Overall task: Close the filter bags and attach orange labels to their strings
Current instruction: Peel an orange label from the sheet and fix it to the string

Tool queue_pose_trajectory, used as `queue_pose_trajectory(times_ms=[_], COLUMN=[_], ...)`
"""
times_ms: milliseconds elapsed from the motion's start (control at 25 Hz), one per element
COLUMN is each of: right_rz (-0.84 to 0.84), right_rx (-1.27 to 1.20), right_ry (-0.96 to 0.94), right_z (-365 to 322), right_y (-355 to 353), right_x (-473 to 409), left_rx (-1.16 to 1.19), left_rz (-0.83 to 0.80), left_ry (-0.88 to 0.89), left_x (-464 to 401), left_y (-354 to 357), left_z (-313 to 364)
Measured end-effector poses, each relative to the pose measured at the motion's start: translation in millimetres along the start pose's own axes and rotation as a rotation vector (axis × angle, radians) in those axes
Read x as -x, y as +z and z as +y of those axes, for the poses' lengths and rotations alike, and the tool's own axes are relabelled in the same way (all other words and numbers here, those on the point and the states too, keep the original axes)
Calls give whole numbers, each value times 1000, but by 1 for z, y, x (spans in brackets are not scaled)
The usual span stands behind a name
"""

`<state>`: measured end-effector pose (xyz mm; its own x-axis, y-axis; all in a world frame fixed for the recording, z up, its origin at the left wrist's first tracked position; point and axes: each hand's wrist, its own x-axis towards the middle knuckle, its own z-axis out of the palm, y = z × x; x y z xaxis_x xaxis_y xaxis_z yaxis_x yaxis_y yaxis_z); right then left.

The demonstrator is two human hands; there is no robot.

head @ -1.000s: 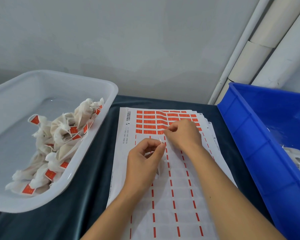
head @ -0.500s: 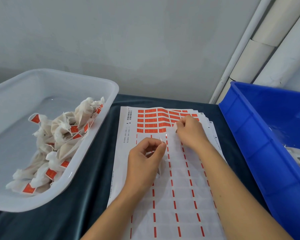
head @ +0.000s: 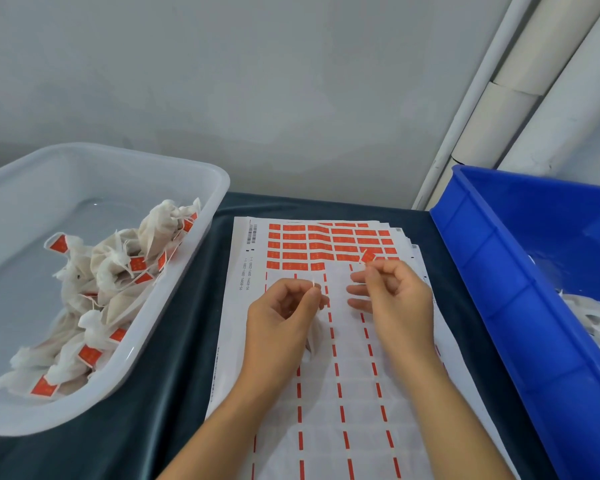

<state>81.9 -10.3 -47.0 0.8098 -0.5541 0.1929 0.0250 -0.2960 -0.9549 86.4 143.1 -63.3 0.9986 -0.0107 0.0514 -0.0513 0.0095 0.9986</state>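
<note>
A sheet of orange labels [head: 312, 247] lies on the dark table, its lower rows peeled bare. My right hand [head: 394, 292] pinches one peeled orange label [head: 368, 256] between thumb and forefinger, lifted just off the sheet. My left hand [head: 284, 317] pinches the end of a white string [head: 313, 285]; a white filter bag [head: 312, 336] hangs under the palm, mostly hidden. The two hands are a short gap apart above the sheet.
A clear plastic tub [head: 201, 188] at the left holds several closed filter bags with orange labels [head: 118, 271]. A blue bin [head: 499, 271] at the right holds white bags [head: 596, 320]. White pipes [head: 499, 98] run up the wall behind.
My right hand peeled a label off the orange rows and drew back toward me and the left hand. The left hand kept still with the string.
</note>
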Motion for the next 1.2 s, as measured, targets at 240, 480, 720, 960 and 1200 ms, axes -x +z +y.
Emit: queue_pose_trajectory(times_ms=[240,480,720,960,1200], right_rz=[-73,-126,-220,-208,-182], right_rx=[-113,-318,-356,-322,-343], right_ry=[29,65,76,52,24], right_z=[6,2,-1,1,-2], right_y=[-2,-6,-5,-10,-18], right_x=[29,32,31,28,25], left_rx=[11,-3,-2,-10,-156], left_rz=[-24,-46,-67,-80,-178], left_ry=[55,41,44,27,35], left_x=[3,5,5,5,6], left_y=[-3,-1,-2,-2,-1], left_z=[2,5,8,7,5])
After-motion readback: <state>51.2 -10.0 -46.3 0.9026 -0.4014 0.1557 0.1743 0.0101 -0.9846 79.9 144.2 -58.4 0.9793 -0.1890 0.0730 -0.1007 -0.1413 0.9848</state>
